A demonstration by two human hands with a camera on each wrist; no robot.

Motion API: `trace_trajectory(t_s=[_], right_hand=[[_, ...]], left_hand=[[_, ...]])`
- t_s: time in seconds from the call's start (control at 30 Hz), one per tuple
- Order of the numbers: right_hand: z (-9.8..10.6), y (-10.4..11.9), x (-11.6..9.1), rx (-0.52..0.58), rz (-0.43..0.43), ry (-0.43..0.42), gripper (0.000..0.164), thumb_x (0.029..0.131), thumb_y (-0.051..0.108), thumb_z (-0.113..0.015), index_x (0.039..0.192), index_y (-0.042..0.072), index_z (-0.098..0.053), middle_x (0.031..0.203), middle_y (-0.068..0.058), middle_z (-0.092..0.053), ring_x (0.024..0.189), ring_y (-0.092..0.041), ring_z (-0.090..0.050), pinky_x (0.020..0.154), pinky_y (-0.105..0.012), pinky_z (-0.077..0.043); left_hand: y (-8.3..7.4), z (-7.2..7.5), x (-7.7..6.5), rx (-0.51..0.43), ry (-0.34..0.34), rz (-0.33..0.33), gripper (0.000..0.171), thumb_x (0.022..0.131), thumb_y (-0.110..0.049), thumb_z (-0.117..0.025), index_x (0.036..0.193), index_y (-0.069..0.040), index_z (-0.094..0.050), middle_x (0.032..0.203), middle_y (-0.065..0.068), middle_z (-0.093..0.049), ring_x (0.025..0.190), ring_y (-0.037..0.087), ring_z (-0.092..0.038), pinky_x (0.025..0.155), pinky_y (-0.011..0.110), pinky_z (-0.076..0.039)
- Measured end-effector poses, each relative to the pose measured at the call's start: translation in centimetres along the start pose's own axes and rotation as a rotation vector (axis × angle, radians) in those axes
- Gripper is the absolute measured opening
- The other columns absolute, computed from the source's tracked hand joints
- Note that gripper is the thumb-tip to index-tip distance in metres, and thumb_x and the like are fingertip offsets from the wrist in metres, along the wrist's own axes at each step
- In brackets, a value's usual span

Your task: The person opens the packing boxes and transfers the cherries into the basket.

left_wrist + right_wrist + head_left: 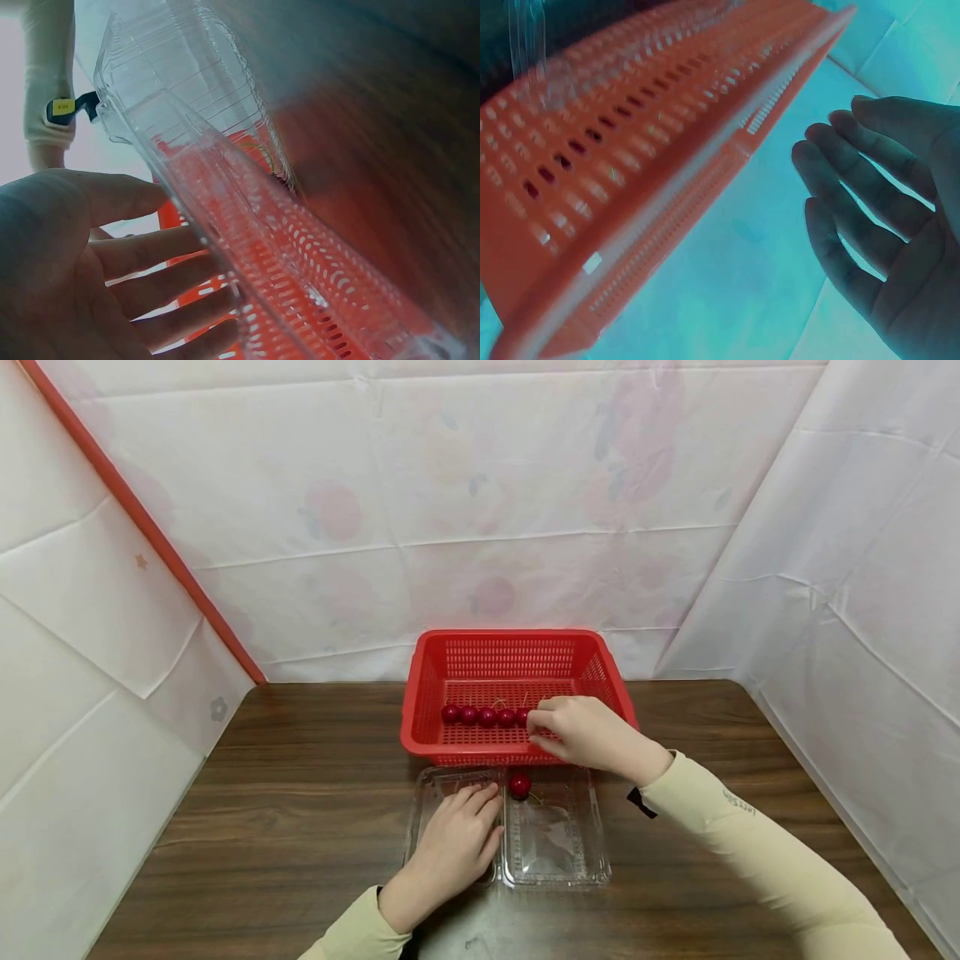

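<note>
A clear plastic clamshell box (555, 860) lies opened flat on the table. My left hand (456, 837) rests on its left half, fingers extended; the left wrist view has those fingers at the box's clear edge (180, 196). In the box's right half, near the far edge, sits one dark red cherry (519, 786) with a stem. Behind the box is a red slotted basket (465, 749) with several cherries (487, 717) in a row. My right hand (581, 729) hovers over the basket's right part, by the row's end; in the right wrist view its fingers are loosely bent, holding nothing.
The basket stands at the back of the brown wooden table (300, 793), close to a white printed cloth (480, 510). White sheeting hangs at both sides, and a red strip (150, 527) runs down the left corner.
</note>
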State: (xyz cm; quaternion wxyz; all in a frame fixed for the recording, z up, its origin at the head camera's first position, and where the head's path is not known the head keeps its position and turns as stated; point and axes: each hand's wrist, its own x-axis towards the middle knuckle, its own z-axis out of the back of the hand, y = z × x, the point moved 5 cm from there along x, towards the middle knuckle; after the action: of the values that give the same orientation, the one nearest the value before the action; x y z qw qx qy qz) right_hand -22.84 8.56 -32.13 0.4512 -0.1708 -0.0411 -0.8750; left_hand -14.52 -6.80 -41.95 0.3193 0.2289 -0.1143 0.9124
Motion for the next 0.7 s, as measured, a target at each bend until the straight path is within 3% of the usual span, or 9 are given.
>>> trace_trajectory(t_s=[0.27,0.7], right_hand=[[-1.1,1.8,-1.0,-0.016,0.041,-0.045,0.010,0.082,0.023,-0.072,0.079,0.019,-0.063,0.072,0.008,-0.060,0.062,-0.009,-0.058,0.056,-0.026,-0.049],[-3.6,3.2,-2.8,-0.020,0.034,-0.012,0.012,0.082,0.022,-0.073,0.079,0.020,-0.061,0.074,0.008,-0.061,0.061,-0.008,-0.057,0.052,-0.025,-0.046]], left_hand=[[0.0,0.1,0.1,0.000,-0.001,0.000,0.031,0.083,-0.027,-0.068,0.107,-0.007,-0.069,0.118,0.008,-0.066,0.108,0.026,-0.060,0.087,0.038,-0.049],[0.0,0.1,0.0,-0.004,0.012,0.005,0.031,0.084,-0.027,-0.067,0.108,-0.007,-0.069,0.118,0.008,-0.066,0.108,0.026,-0.060,0.087,0.038,-0.049]])
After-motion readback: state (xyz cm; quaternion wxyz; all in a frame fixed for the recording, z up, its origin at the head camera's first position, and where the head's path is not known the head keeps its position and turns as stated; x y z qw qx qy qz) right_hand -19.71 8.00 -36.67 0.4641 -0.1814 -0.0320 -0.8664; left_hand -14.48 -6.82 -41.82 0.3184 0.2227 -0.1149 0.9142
